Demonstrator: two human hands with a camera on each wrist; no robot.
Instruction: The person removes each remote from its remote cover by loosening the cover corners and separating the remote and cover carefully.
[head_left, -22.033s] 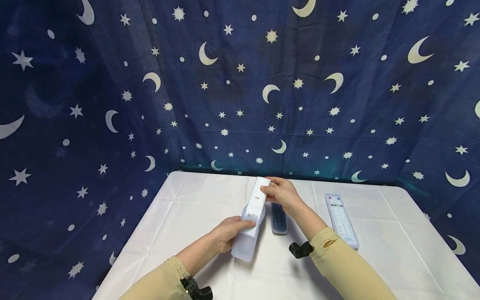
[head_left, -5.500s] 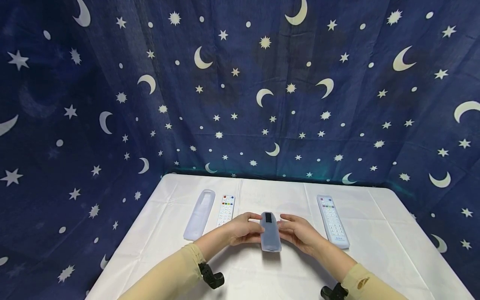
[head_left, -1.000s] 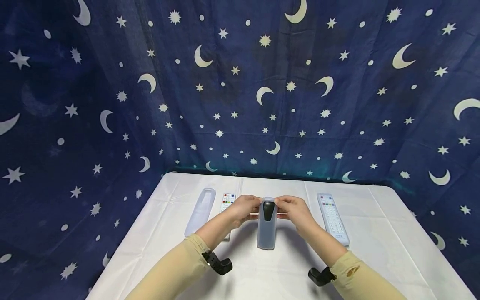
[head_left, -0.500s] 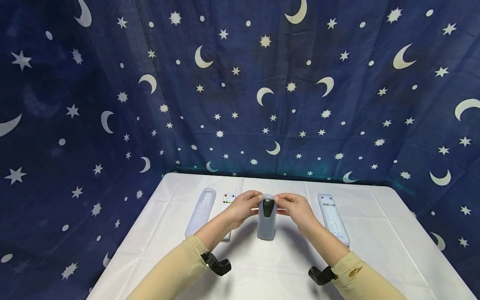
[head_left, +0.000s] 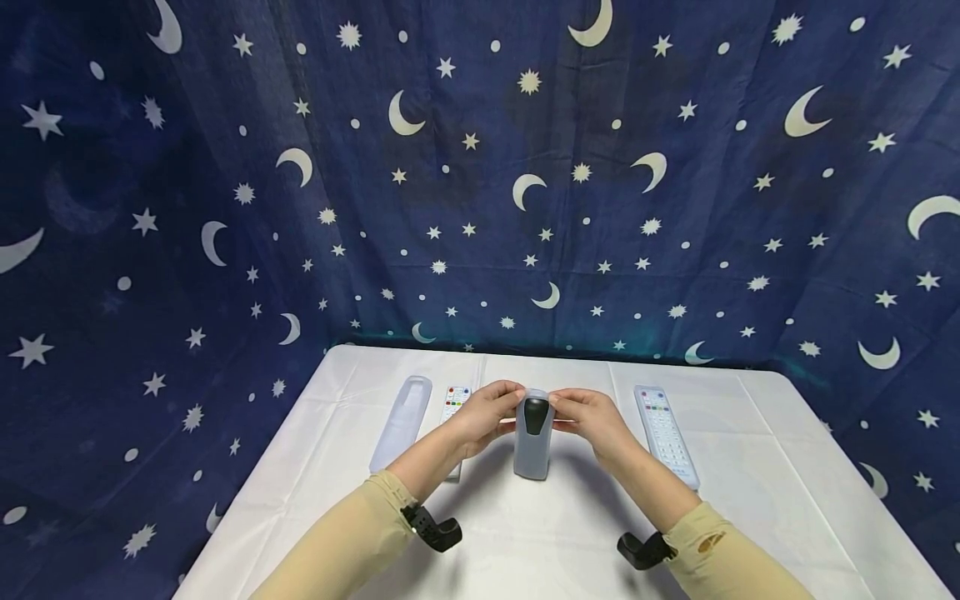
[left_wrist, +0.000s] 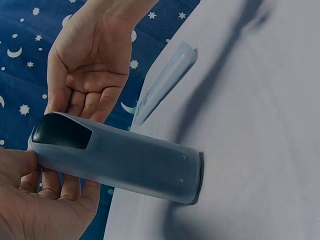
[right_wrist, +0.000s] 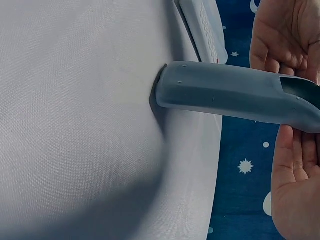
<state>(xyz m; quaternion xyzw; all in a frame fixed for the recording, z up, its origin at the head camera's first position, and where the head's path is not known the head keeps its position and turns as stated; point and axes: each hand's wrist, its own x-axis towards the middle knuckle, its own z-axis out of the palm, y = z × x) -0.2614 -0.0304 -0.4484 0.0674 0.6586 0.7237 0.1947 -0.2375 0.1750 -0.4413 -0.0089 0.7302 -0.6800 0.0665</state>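
So, cased remote (head_left: 532, 454) between both hands (head_left: 483, 419) (head_left: 592, 421)

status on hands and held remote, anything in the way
Left hand, right hand gripping sleeved dark remote by upper sides. Lower end apparently on tablecloth. Nothing visibly in the way.

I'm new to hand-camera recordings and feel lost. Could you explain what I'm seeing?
No machine here: the left grip and right grip are someone's bare hands. The wide picture comes from a camera on the head, looking forward and down; the two close ones come from the wrist cameras. Both grips hold a covered dark remote by its upper end. On the white table, an empty cover and a partly hidden white remote lie to the left; a covered white remote lies to the right.
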